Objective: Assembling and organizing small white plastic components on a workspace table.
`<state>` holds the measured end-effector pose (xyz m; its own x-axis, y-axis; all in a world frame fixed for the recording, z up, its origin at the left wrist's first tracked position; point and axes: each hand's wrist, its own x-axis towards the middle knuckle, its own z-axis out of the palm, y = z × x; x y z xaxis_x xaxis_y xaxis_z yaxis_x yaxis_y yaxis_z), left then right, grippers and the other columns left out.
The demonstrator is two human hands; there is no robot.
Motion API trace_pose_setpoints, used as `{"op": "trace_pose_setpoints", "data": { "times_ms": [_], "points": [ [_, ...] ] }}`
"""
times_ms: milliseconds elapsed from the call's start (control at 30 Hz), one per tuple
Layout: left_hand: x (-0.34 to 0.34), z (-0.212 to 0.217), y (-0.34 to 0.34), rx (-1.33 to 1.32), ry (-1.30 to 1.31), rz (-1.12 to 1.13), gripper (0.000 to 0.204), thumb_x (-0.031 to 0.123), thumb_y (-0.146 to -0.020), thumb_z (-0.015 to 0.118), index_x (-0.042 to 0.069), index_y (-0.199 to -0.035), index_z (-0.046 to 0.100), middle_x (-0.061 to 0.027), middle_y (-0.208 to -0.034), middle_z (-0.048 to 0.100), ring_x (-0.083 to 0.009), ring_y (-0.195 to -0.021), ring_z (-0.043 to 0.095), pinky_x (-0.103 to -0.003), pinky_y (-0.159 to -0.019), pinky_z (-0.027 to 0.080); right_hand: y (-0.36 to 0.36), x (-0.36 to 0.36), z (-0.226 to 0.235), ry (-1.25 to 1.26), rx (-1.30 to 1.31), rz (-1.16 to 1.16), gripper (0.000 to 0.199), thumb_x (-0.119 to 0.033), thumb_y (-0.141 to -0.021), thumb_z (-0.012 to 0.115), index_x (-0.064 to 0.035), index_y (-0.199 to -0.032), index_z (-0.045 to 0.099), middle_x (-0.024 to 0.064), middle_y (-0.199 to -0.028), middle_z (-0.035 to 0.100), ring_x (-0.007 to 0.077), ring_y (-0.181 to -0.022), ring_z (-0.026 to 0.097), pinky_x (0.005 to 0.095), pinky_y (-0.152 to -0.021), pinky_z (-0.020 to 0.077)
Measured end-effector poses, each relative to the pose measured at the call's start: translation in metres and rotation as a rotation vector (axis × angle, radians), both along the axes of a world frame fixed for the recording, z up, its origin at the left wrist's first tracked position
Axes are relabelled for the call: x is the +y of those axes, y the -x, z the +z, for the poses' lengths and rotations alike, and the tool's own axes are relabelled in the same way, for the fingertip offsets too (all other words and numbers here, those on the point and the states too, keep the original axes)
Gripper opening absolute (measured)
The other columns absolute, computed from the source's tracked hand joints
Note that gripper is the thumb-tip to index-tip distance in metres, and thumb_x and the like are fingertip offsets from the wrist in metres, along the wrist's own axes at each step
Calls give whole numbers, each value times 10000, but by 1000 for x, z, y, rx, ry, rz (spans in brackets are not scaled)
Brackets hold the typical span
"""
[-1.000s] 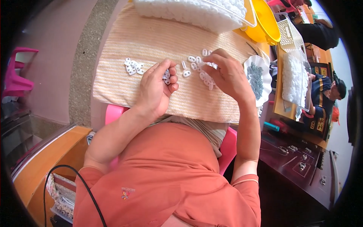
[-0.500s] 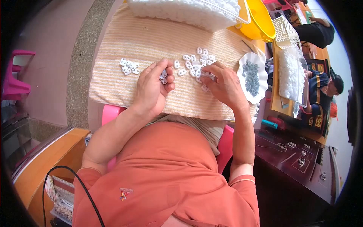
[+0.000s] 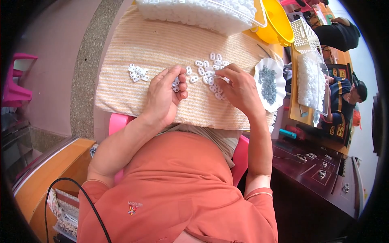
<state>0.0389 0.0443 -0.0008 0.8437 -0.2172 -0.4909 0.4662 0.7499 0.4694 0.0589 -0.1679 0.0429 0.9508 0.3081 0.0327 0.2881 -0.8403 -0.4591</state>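
Note:
My left hand (image 3: 164,91) is cupped, its fingers curled round several small white plastic pieces (image 3: 175,84) with dark spots. To its left on the cloth lies a small cluster of similar white pieces (image 3: 138,73). My right hand (image 3: 240,87) is over the right side of a loose spread of white oval plastic pieces with two holes (image 3: 201,71). Its thumb and index finger come together there in a pinch; what lies between them, if anything, is hidden. Close to the right hand stands a white wavy-rimmed dish (image 3: 279,77) of small grey metal pins or screws (image 3: 267,85).
A striped beige cloth (image 3: 133,44) covers the table. At the far side stand a clear bin (image 3: 261,18) heaped with white pieces and a yellow basin (image 3: 279,24). On the right, another person (image 3: 346,95) sits by a second bin of white pieces (image 3: 310,79).
My right hand has shifted slightly, its fingertips moving a little left over the white oval pieces. The left hand stays cupped in nearly the same place.

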Motion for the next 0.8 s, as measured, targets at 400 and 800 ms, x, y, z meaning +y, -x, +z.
{"op": "trace_pose_setpoints", "data": {
  "times_ms": [400, 800],
  "points": [
    [-1, 0, 0, -8, -14, -11, 186, 234, -959, 576, 49, -974, 592, 1, -797, 540, -83, -654, 495, -219, -548, 410, -21, 16, -3, 97, -37, 70, 190, -158, -834, 657, -52, -990, 686, 131, -939, 647, 336, -859, 635, 404, -743, 490],
    [0, 0, 0, -8, -17, -21, 193, 235, -956, 579, 45, -983, 598, 1, -799, 552, -83, -662, 507, -220, -565, 431, -22, 12, -5, -140, 8, -60, 161, -67, -807, 686, -23, -961, 667, 115, -846, 658, 259, -734, 631, 339, -680, 494]
  ]
}}
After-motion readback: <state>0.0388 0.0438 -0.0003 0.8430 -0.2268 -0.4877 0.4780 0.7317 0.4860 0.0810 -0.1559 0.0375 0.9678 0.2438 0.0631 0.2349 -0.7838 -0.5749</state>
